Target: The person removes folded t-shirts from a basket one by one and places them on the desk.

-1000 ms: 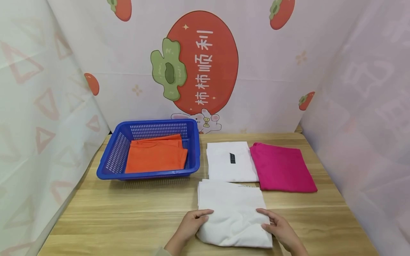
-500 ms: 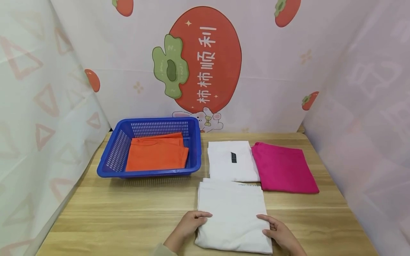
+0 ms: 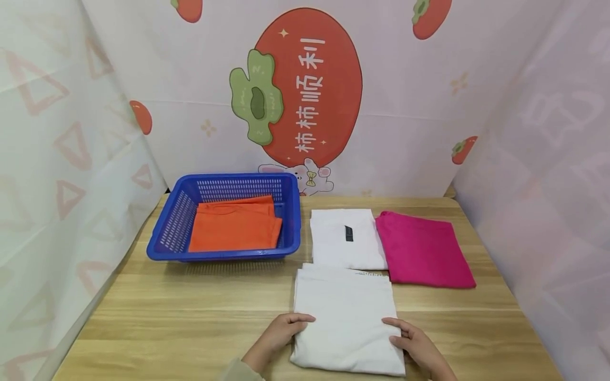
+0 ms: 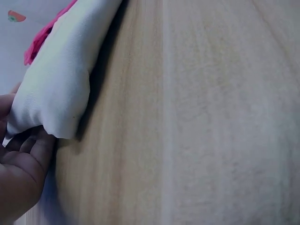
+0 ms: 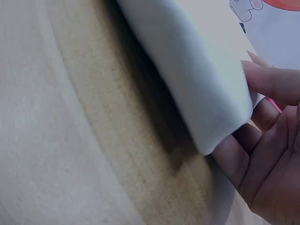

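A folded off-white garment (image 3: 345, 323) lies at the front of the table, printed marks just showing at its far edge. My left hand (image 3: 281, 334) grips its left side, thumb above and the other fingers tucked beneath, as the left wrist view (image 4: 26, 164) also shows. On the opposite side my right hand (image 3: 415, 343) pinches the edge between thumb and fingers; in the right wrist view the cloth's corner (image 5: 220, 117) sits within that grasp. Past its far edge are a folded white shirt (image 3: 333, 246) with a dark label and a folded magenta garment (image 3: 424, 251).
A blue plastic basket (image 3: 159, 241) stands at the back left, with a folded orange garment (image 3: 233, 230) inside. The wooden table (image 3: 190, 317) is bounded by printed cloth walls (image 3: 405, 106) at the back and both sides.
The wrinkles on the off-white garment's top have smoothed out, and it lies flatter. Both hands keep their places at its sides. The head view has shifted slightly.
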### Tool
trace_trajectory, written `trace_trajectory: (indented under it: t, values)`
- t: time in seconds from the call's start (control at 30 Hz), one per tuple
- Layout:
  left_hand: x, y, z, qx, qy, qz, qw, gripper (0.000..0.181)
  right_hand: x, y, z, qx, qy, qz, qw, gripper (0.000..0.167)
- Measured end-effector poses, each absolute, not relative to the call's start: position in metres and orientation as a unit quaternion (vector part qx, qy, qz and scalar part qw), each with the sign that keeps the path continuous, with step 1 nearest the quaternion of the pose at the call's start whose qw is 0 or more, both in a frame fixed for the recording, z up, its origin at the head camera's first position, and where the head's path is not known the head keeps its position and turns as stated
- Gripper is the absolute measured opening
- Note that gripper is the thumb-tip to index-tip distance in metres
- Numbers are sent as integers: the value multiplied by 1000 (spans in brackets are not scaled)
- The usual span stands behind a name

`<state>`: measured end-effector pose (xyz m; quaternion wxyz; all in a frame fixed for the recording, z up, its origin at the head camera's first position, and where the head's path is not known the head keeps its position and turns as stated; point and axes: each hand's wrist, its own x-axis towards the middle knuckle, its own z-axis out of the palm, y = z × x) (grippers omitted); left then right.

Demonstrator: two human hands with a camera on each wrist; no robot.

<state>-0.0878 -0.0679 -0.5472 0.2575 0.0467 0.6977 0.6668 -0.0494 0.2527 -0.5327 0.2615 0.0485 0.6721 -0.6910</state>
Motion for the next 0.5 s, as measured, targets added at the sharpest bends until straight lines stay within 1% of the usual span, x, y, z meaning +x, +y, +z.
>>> trace_trajectory:
  t: [0.1,0.3,0.37,0.5]
  values:
    - [-88,-68,-546,51,686,674,269,26,-51,253,-525,53,686,-676,265,52]
    - [-94,-75,-533,56,691,656,298,29,-56,257,-508,46,763,-597,242,53]
    - [-96,-82,-528,52,698,648,299,30,-57,260,-501,37,775,-583,243,53]
    - [-101,-98,-522,40,716,639,280,36,-64,264,-486,14,789,-570,231,51]
